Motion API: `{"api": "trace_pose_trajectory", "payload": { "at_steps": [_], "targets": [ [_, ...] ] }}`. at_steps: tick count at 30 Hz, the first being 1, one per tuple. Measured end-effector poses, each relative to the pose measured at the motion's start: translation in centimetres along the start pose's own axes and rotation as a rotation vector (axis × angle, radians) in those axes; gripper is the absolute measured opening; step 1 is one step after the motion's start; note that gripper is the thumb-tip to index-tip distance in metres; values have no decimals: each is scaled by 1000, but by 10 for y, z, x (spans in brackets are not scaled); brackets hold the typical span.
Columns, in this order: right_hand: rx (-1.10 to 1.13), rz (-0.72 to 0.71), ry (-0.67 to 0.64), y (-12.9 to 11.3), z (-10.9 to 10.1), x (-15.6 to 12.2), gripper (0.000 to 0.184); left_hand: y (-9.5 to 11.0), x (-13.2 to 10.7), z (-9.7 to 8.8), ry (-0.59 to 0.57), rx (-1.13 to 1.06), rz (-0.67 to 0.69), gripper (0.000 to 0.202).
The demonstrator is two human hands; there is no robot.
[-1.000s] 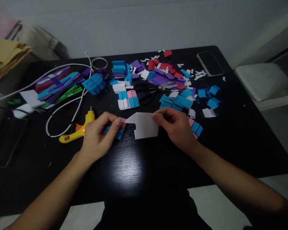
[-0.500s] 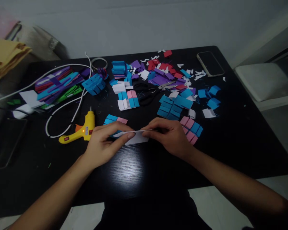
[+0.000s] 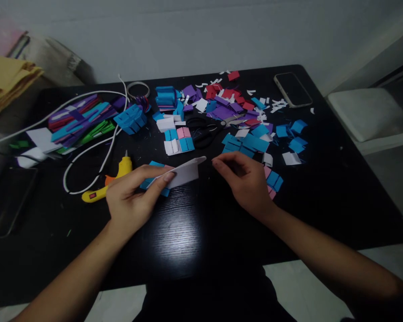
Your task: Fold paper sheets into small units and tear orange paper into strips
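Note:
A folded strip of white paper (image 3: 185, 173) is pinched between the thumb and forefinger of my left hand (image 3: 136, 192), its free end pointing right and slightly up. My right hand (image 3: 245, 181) hovers just to the right of that end, apart from it; its thumb and forefinger are pressed together and no object shows in them. Behind my left hand lies a blue and pink paper square (image 3: 147, 183), partly covered. Another blue and pink woven square (image 3: 274, 180) is partly hidden by my right hand.
A yellow glue gun (image 3: 122, 169) lies left of my left hand, near a white cable (image 3: 64, 174). Black-handled scissors (image 3: 210, 134) rest by a heap of purple and red paper pieces (image 3: 223, 109). A phone (image 3: 293, 90) lies at the back right of the black table (image 3: 339, 201).
My right hand has let go of the white paper and moved a little right and up. My left hand has shifted left with the paper, which now tilts upward at its right end.

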State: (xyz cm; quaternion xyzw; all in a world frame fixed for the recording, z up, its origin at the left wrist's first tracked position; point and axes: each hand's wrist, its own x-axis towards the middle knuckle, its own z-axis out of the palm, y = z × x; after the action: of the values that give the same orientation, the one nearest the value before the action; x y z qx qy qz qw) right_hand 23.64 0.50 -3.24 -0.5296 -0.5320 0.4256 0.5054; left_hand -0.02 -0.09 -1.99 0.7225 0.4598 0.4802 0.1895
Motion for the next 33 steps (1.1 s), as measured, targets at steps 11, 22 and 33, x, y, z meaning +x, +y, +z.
{"api": "trace_pose_trajectory", "payload": {
  "at_steps": [11,22,33],
  "targets": [
    [343,419,-297,5,7,-1,38,0,-6,9,-351,188,585,32],
    [20,285,-636,-7,3,-8,27,4,1,2,-319,-95,-152,24],
    [81,291,-546,-3,4,-10,26,5,-1,9,-521,-283,-460,15]
  ]
}}
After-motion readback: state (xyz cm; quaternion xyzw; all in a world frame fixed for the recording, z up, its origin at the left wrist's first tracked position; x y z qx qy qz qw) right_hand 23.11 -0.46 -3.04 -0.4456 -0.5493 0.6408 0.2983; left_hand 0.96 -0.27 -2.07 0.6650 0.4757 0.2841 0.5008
